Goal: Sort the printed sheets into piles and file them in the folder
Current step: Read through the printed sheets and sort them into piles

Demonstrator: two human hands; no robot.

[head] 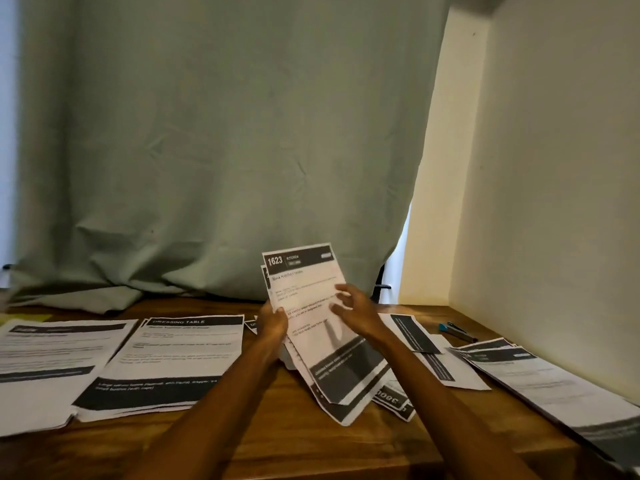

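Printed sheets (313,317) stand tilted at the table's (277,441) centre, the front one headed 1623, lower edges down on the wood. Left hand (272,323) grips their left edge; right hand (353,311) hovers at the face, fingers spread loose (contact unclear). Piles lie flat: the Dressing Table pile (173,358) at nine o'clock, another pile (561,389) at three. Curtain (214,150) at twelve.

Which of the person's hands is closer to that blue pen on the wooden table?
Right hand, nearer the blue pen at far right; left hand grips the sheets farther left.
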